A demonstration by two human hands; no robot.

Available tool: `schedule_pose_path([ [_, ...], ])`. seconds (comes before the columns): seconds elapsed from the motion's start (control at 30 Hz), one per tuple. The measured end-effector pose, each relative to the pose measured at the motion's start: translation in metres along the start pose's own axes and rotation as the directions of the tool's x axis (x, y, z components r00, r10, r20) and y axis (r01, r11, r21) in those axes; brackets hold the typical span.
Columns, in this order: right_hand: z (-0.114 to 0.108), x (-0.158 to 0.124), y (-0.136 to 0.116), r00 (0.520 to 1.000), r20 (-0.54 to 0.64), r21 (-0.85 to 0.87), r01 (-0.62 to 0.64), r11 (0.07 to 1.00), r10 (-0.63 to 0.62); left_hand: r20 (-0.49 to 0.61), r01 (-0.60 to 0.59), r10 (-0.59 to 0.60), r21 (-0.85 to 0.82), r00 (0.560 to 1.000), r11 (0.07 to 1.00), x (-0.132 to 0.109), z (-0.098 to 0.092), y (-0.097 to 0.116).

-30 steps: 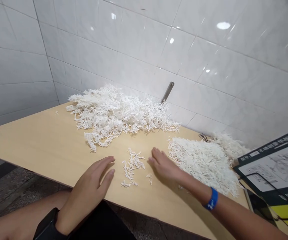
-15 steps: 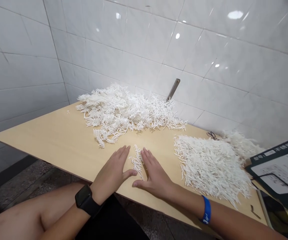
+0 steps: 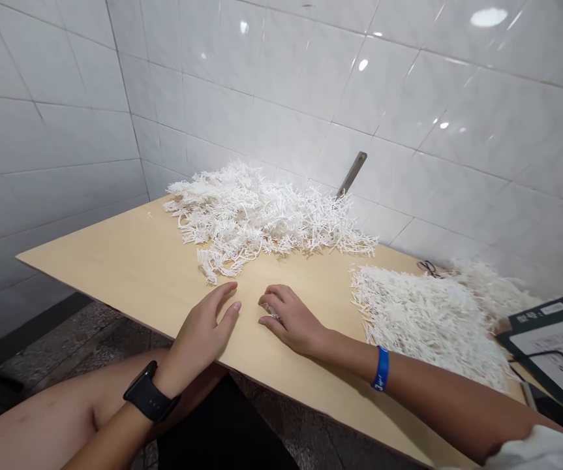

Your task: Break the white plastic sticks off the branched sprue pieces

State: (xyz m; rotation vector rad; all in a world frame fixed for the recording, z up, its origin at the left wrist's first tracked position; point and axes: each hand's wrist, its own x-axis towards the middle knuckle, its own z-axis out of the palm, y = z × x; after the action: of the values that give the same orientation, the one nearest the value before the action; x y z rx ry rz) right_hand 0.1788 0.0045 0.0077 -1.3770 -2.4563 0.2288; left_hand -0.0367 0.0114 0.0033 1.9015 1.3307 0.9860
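My right hand (image 3: 293, 325) is curled low over the board with its fingers around a small bunch of thin white strands (image 3: 274, 314). Only a little of that bunch shows between fingers and thumb. To its left, my left hand (image 3: 207, 328) holds nothing, its thumb apart from the fingers, close to the board's front edge. Behind both hands lies a big tangled heap of white branching strands (image 3: 266, 212). On the right is a flatter pile of short white strands (image 3: 428, 320), laid fairly evenly, beside my right forearm.
The pale wooden board (image 3: 109, 254) meets a tiled wall (image 3: 261, 98). A metal bar (image 3: 352, 174) sticks up behind the heap. At right are a dark printed box (image 3: 555, 339), a black cord loop (image 3: 426, 267) and more white strands (image 3: 499, 287) by the wall.
The small bunch that lay between my flat hands is now in my curled right hand. My left hand has moved away to the left. The view has shifted slightly.
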Motion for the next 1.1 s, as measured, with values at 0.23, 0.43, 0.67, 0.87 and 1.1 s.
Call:
schedule_pose_path([
  [0.23,0.005,-0.007,-0.007,0.994,0.061,-0.157,-0.076,0.985,0.086,0.0,-0.018,0.018,0.03,1.0,0.999,0.0,-0.003,-0.003],
  [0.43,-0.044,-0.007,0.009,0.964,0.022,-0.274,-0.25,0.929,0.266,-0.005,-0.023,0.024,0.087,1.0,0.996,0.001,-0.003,-0.01],
  [0.67,-0.212,-0.085,0.097,0.703,-0.371,-0.321,-0.71,0.627,0.606,0.003,-0.02,0.019,0.058,1.0,0.998,0.005,-0.004,-0.019],
  [0.87,-0.233,-0.142,0.141,0.618,-0.336,-0.324,-0.784,0.529,0.71,-0.004,-0.011,0.011,0.102,1.0,0.995,0.007,-0.003,-0.021],
  [1.1,-0.185,-0.162,0.123,0.709,-0.48,-0.372,-0.698,0.611,0.517,0.043,0.056,-0.062,0.137,0.997,0.989,0.005,-0.006,-0.017],
])
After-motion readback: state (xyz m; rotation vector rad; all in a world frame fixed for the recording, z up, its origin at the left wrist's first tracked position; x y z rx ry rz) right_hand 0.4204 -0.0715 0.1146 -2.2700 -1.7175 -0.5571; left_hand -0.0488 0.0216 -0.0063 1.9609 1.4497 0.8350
